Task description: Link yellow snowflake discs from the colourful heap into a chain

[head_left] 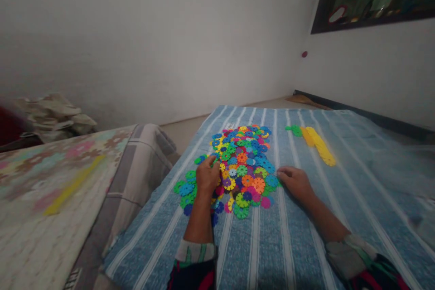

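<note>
A spread-out pile of colourful notched plastic discs [242, 157] lies on the blue striped cloth [268, 240]. My left hand [208, 176] is over the pile's left side, fingers curled together and thumb pointing away from me. Discs lie under and around it; whatever its fingers hold is hidden. At the pile's right edge is my right hand [295, 182], with thumb and fingers pinched together. A green disc edge [280, 184] shows just below those fingertips; I cannot tell whether they grip it.
To the right of the pile lies a row of yellow discs [319, 146] with green discs [295, 130] at its far end. A clear plastic sheet or bag [401, 167] is at the right. On the left, a floral-covered surface [88, 190] bears a yellow strip [73, 188].
</note>
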`<move>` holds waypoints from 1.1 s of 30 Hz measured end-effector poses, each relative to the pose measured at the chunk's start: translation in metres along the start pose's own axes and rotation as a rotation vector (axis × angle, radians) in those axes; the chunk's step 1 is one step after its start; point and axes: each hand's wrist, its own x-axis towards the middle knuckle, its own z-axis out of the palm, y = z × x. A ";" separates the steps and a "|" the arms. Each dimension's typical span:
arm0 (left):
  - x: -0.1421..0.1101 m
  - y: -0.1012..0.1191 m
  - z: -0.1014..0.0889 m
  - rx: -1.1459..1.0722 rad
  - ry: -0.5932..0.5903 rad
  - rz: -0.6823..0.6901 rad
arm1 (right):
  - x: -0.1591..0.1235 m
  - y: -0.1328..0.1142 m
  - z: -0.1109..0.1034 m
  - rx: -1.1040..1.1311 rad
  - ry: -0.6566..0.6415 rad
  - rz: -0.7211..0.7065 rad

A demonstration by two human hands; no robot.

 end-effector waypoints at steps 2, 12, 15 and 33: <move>-0.005 0.011 0.011 0.148 -0.094 0.106 | 0.000 0.004 0.003 0.009 0.050 0.001; -0.023 0.064 0.046 0.632 -0.445 0.213 | -0.002 0.017 0.003 0.157 0.021 0.003; -0.031 0.070 0.044 0.646 -0.461 0.291 | 0.000 0.014 0.005 0.168 0.016 -0.014; 0.054 0.051 0.038 0.677 -0.411 0.057 | 0.006 0.008 0.010 0.199 0.032 -0.023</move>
